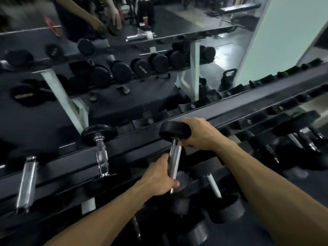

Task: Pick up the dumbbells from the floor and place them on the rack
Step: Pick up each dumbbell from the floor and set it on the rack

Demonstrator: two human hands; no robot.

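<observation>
A black dumbbell point(174, 151) with a chrome handle stands nearly on end at the top rail of the black rack point(248, 105). My left hand point(158, 180) grips the lower part of its handle. My right hand point(200, 134) cups the far black head from the right side, fingers wrapped round its edge. The near head is hidden under my left hand, among other dumbbells on the lower tier.
Two other dumbbells point(102, 153) lie on the upper tier to the left. Several more dumbbells point(214, 189) fill the lower tier. A mirror behind reflects the rack and a person. A kettlebell point(228, 78) stands on the floor by a pale pillar point(284, 36).
</observation>
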